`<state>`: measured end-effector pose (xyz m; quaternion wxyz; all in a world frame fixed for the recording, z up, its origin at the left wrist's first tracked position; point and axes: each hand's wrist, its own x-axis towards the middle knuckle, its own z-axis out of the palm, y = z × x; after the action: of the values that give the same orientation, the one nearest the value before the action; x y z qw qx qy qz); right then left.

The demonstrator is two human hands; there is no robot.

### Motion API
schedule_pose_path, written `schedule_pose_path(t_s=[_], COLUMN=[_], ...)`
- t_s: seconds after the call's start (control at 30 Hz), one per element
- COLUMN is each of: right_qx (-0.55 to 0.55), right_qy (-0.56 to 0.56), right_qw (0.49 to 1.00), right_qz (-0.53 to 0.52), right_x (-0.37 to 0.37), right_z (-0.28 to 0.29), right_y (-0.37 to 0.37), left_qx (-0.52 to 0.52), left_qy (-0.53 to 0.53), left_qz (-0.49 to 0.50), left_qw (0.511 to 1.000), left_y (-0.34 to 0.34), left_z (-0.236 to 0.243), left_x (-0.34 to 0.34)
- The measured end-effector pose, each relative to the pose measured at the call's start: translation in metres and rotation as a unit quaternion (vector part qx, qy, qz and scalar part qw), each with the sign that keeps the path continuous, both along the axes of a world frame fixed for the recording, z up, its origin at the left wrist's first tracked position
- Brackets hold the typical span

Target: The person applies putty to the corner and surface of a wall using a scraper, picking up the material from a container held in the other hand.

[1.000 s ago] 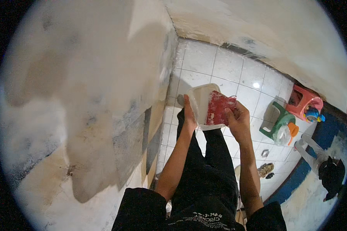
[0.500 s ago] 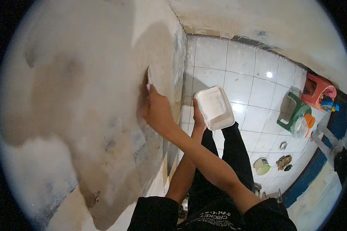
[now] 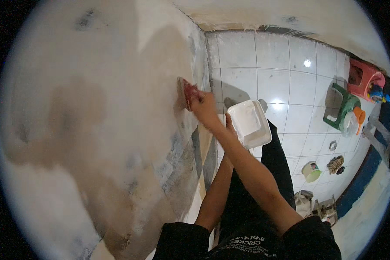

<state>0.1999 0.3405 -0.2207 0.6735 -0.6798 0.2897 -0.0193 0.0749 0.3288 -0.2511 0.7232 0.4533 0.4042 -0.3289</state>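
My right hand is closed on a red putty spreader, its edge against the patchy wall on the left, close to the corner. My right forearm crosses over the left one. My left hand grips the near left side of a white rectangular plastic tub, whose fingers are partly hidden by the tub and my right arm. White paste coats the tub's inside. Grey and beige patches show on the wall, and shadows of my body and arms fall across it.
White tiles cover the floor, with my feet below the tub. Along the right stand a red stool, a green stool with an orange dipper, a pale green bucket and a crumpled brown cloth. Another wall runs along the far side.
My right hand has moved right and slightly up along the wall, turning the spreader so its red face shows. The tub has shifted a little right in the view, which has also moved.
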Motion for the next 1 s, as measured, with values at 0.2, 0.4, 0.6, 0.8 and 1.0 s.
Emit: schedule_pose_path(t_s=[0.2, 0.4, 0.6, 0.8, 1.0], right_qx=[-0.091, -0.059, 0.011, 0.085, -0.021], right_qy=[0.050, -0.075, -0.050, -0.057, -0.031], right_qw=[0.994, 0.995, 0.997, 0.985, 0.999], right_qz=[-0.027, -0.012, 0.064, 0.136, 0.004], right_x=[0.026, 0.010, -0.028, -0.078, -0.002], right_z=[-0.046, -0.016, 0.089, 0.114, 0.049], right_y=[-0.033, 0.015, 0.018, 0.022, -0.025], left_qx=[0.013, 0.122, -0.100, -0.169, 0.005], left_qy=[-0.002, -0.010, -0.051, -0.035, 0.029], left_qz=[-0.006, -0.002, 0.004, 0.035, 0.011], left_qw=[1.000, 0.992, 0.994, 0.984, 1.000], left_y=[-0.001, 0.006, 0.006, 0.005, -0.004], left_z=[-0.014, -0.023, -0.035, -0.056, -0.055], left_x=[-0.001, 0.001, -0.007, -0.014, -0.023])
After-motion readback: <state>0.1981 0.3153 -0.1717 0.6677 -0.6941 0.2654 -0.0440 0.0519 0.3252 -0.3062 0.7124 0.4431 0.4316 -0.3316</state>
